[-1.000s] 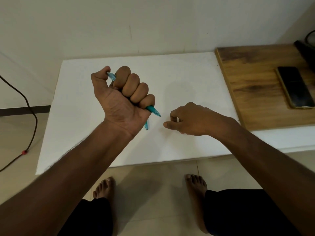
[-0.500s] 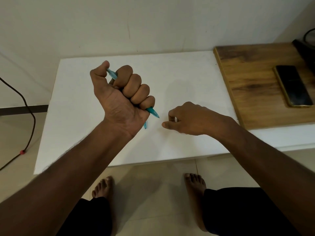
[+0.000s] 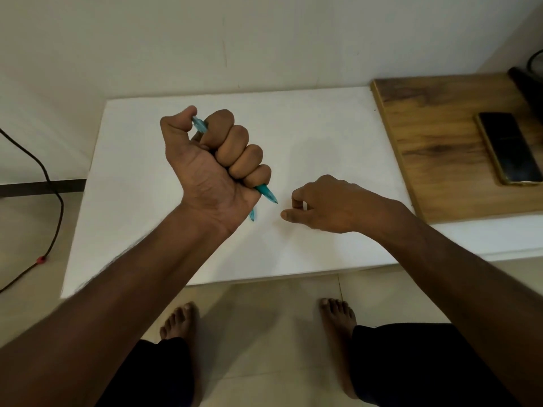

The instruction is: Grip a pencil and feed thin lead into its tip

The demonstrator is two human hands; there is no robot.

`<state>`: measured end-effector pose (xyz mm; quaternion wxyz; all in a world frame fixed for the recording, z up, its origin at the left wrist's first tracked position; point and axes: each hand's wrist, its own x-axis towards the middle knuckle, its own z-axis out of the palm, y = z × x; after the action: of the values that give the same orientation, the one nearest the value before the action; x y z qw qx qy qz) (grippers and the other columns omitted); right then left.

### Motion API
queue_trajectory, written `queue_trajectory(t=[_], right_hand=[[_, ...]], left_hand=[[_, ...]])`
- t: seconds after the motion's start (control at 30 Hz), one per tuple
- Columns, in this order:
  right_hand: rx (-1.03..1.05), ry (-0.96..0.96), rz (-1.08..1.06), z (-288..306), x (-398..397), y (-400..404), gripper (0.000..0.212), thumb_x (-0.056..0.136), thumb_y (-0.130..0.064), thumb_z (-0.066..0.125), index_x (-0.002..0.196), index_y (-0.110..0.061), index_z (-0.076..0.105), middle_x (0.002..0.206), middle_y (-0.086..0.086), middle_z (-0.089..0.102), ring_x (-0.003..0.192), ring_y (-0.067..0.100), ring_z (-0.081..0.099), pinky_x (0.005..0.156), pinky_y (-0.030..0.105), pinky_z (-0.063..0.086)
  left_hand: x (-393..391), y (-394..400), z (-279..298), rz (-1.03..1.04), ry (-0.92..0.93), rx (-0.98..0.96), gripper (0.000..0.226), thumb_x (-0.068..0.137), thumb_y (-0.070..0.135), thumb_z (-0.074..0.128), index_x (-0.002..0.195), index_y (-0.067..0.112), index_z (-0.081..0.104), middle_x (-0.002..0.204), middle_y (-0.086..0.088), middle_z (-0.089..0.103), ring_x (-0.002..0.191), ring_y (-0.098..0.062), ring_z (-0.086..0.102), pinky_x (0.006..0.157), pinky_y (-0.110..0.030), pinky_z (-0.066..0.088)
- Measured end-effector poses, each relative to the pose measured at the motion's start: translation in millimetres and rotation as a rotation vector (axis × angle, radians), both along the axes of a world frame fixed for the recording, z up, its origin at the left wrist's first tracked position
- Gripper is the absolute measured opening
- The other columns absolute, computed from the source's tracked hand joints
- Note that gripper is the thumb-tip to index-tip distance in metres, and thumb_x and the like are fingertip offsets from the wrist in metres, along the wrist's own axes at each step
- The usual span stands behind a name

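Teal plastic showed at both ends of my left hand (image 3: 214, 168): I held a pen (image 3: 266, 193) in a full fist, all four fingers (image 3: 232, 139) wrapped round the barrel and my thumb capping the top end, the tip poking out below my little finger and slanting down toward the front edge of the white surface (image 3: 323, 127). That fist was raised above the surface, over its middle. A second teal bit (image 3: 252, 215) peeked out just under my wrist; I could not tell whether it lay on the surface or belonged to the pen.

My right hand (image 3: 329, 204) hung just beside the pen tip, nearer the front edge, back up, its fingers loosely curled with the thumb close to the forefinger, grasping nothing that I could see.

At the right end sat a wooden board (image 3: 435, 148), a dark phone (image 3: 508, 148) lying flat on it, well apart from both hands. A black cable (image 3: 50, 183) trailed across the floor past the left edge. My bare feet (image 3: 179, 321) stood on the tiles below the front edge.
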<state>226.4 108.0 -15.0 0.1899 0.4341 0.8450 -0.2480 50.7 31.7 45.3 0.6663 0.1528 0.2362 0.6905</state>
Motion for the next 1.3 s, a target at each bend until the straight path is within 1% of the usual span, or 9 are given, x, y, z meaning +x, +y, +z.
queue_trajectory(t=[0.1, 0.23, 0.37, 0.57, 0.67, 0.9, 1.0, 1.13, 1.3], right_hand=[[0.010, -0.007, 0.001, -2.2, -0.1, 0.4, 0.048, 0.100, -0.071, 0.049, 0.099, -0.026, 0.067, 0.084, -0.004, 0.064, 0.079, 0.017, 0.066, 0.070, 0.034, 0.051], [0.017, 0.001, 0.007, -2.6, 0.3, 1.0, 0.049, 0.099, -0.071, 0.049, 0.098, -0.025, 0.067, 0.083, -0.004, 0.065, 0.078, 0.018, 0.066, 0.069, 0.035, 0.051], [0.004, 0.005, 0.012, -1.5, 0.5, 0.1, 0.050, 0.100, -0.069, 0.050, 0.100, -0.023, 0.068, 0.085, -0.003, 0.065, 0.080, 0.019, 0.067, 0.074, 0.038, 0.055], [0.004, -0.003, 0.016, 1.2, 0.0, -1.2, 0.049, 0.101, -0.068, 0.049, 0.099, -0.023, 0.067, 0.084, -0.003, 0.063, 0.082, 0.019, 0.066, 0.067, 0.033, 0.046], [0.001, -0.006, 0.015, 2.3, -0.4, -1.9, 0.048, 0.101, -0.067, 0.050, 0.099, -0.022, 0.067, 0.084, -0.003, 0.064, 0.082, 0.019, 0.066, 0.069, 0.034, 0.049], [-0.003, -0.007, 0.010, 2.0, -1.1, -1.8, 0.048, 0.100, -0.068, 0.050, 0.097, -0.023, 0.067, 0.085, -0.004, 0.064, 0.081, 0.019, 0.067, 0.075, 0.038, 0.055], [-0.003, -0.018, 0.015, 1.1, -1.5, -1.3, 0.048, 0.100, -0.069, 0.050, 0.098, -0.024, 0.066, 0.087, -0.004, 0.065, 0.081, 0.019, 0.067, 0.080, 0.041, 0.059], [0.008, -0.020, 0.018, 0.4, -2.0, -1.0, 0.048, 0.100, -0.069, 0.050, 0.097, -0.024, 0.067, 0.086, -0.004, 0.065, 0.080, 0.018, 0.066, 0.077, 0.040, 0.057], [-0.001, -0.016, 0.012, 0.6, -1.9, -1.2, 0.048, 0.100, -0.069, 0.050, 0.098, -0.024, 0.067, 0.086, -0.004, 0.066, 0.081, 0.018, 0.067, 0.080, 0.042, 0.059]], left_hand=[[-1.3, 0.0, 1.0, -0.011, -0.012, 0.023, 0.042, 0.089, 0.049, 0.032, 0.060, 0.024, 0.015, 0.052, 0.007, 0.007, 0.046, -0.012, 0.003, 0.046, -0.022, 0.007], [-1.4, 0.4, 3.8, -0.022, 0.016, 0.018, 0.040, 0.087, 0.048, 0.032, 0.060, 0.025, 0.015, 0.052, 0.008, 0.006, 0.046, -0.013, 0.003, 0.047, -0.021, 0.007], [-0.5, 0.1, 4.8, -0.024, 0.048, 0.007, 0.044, 0.095, 0.049, 0.023, 0.060, 0.024, 0.015, 0.052, 0.008, 0.006, 0.046, -0.013, 0.002, 0.048, -0.022, 0.006], [1.2, -1.7, 8.8, -0.038, 0.099, 0.023, 0.041, 0.088, 0.050, 0.027, 0.060, 0.023, 0.013, 0.052, 0.007, 0.005, 0.048, -0.014, 0.000, 0.049, -0.022, 0.004], [2.5, -2.7, 10.3, -0.042, 0.127, 0.025, 0.040, 0.087, 0.049, 0.027, 0.059, 0.023, 0.014, 0.052, 0.007, 0.006, 0.047, -0.013, 0.000, 0.049, -0.021, 0.004], [3.5, -2.2, 10.4, -0.063, 0.102, 0.006, 0.049, 0.100, 0.049, 0.010, 0.059, 0.023, 0.014, 0.052, 0.007, 0.006, 0.047, -0.013, 0.000, 0.049, -0.022, 0.004], [2.3, -1.5, 9.7, -0.060, 0.086, 0.003, 0.050, 0.101, 0.051, 0.010, 0.060, 0.023, 0.014, 0.052, 0.007, 0.005, 0.047, -0.013, 0.000, 0.050, -0.022, 0.003], [1.7, -1.6, 8.9, -0.062, 0.101, 0.004, 0.049, 0.101, 0.050, 0.011, 0.060, 0.023, 0.014, 0.052, 0.007, 0.006, 0.046, -0.013, 0.001, 0.049, -0.020, 0.005], [1.0, -1.4, 8.8, -0.061, 0.102, -0.004, 0.049, 0.100, 0.052, 0.013, 0.060, 0.024, 0.013, 0.052, 0.008, 0.006, 0.046, -0.013, 0.001, 0.049, -0.020, 0.005]])
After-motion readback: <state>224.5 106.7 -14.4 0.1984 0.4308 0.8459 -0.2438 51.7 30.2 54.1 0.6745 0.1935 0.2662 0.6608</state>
